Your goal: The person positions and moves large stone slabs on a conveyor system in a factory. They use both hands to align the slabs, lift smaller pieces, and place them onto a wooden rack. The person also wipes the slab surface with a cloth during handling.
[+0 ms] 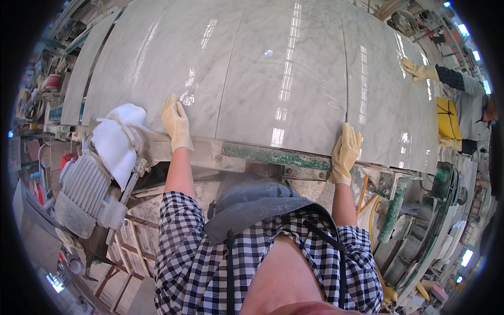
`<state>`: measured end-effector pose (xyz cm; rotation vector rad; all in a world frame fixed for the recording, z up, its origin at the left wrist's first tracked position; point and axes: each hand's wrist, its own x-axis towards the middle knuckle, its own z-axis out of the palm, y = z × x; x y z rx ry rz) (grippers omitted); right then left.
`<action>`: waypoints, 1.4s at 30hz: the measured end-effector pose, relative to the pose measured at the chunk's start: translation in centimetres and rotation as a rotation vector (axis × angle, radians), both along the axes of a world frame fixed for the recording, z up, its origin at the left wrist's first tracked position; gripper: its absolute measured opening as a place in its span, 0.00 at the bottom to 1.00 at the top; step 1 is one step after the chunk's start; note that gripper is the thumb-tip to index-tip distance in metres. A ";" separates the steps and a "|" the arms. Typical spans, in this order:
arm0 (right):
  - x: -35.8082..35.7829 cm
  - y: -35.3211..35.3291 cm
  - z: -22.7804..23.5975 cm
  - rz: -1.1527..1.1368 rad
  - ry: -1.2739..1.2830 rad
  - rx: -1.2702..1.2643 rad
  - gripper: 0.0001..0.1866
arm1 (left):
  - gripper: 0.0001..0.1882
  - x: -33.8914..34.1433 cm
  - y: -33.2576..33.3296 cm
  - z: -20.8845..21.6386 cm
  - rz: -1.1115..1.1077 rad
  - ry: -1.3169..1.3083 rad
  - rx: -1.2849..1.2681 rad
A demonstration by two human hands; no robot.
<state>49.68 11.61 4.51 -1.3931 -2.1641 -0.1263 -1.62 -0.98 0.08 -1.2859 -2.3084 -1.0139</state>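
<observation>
Polished grey-white marble slabs lie side by side before me, with a middle slab [262,79], a left slab [157,58] and a right slab [386,105]. My left hand [177,123], in a cream rubber glove, rests on the near edge of the left slab with its fingers stretched forward. At the near end of the seam between the middle and right slabs is my right hand [345,152], gloved alike. Its fingers lie extended and slightly apart over the edge. Neither palm shows. Light strips reflect in the wet-looking stone.
A grey ribbed motor [86,191] with a white plastic wrap [118,142] stands at the left. The green metal frame [273,154] runs under the slabs' near edge. At the right, a co-worker's gloved hand [419,69] touches the right slab. A yellow hose [374,220] hangs nearby.
</observation>
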 end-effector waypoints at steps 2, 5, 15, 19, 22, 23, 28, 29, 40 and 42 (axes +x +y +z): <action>0.1 0.1 -0.1 0.009 -0.016 0.057 0.20 | 0.14 0.0 0.0 0.2 -0.003 -0.059 -0.020; 0.5 -0.1 -0.1 -0.019 -0.006 -0.032 0.21 | 0.16 1.1 -0.4 1.0 0.029 -0.092 -0.037; 0.8 -0.5 0.9 -0.041 0.203 0.171 0.12 | 0.25 -1.3 -0.5 0.8 -0.011 -0.123 -0.209; 1.4 -0.6 0.1 -0.084 0.146 0.010 0.17 | 0.24 -4.3 -0.5 -2.2 0.003 -0.122 -0.256; 1.7 -0.8 -0.4 -0.044 0.167 0.078 0.16 | 0.24 -4.4 -0.8 -2.6 0.012 -0.159 -0.249; 1.8 -0.8 -0.5 -0.045 0.162 0.106 0.17 | 0.24 -4.2 -0.9 -2.6 0.005 -0.140 -0.214; 2.0 -0.7 -0.5 -0.023 0.150 0.135 0.17 | 0.24 -4.5 -0.9 -2.8 0.014 -0.140 -0.205; 2.0 -0.7 -0.5 -0.022 0.154 0.125 0.17 | 0.24 -4.7 -0.9 -3.1 0.025 -0.130 -0.204; 1.9 -0.8 -1.1 -0.035 0.187 0.148 0.17 | 0.24 -6.1 -1.4 -3.4 0.010 0.101 -0.208; 2.1 -0.6 -1.3 -0.013 0.179 0.154 0.18 | 0.24 -5.9 -1.3 -3.5 0.015 0.041 -0.227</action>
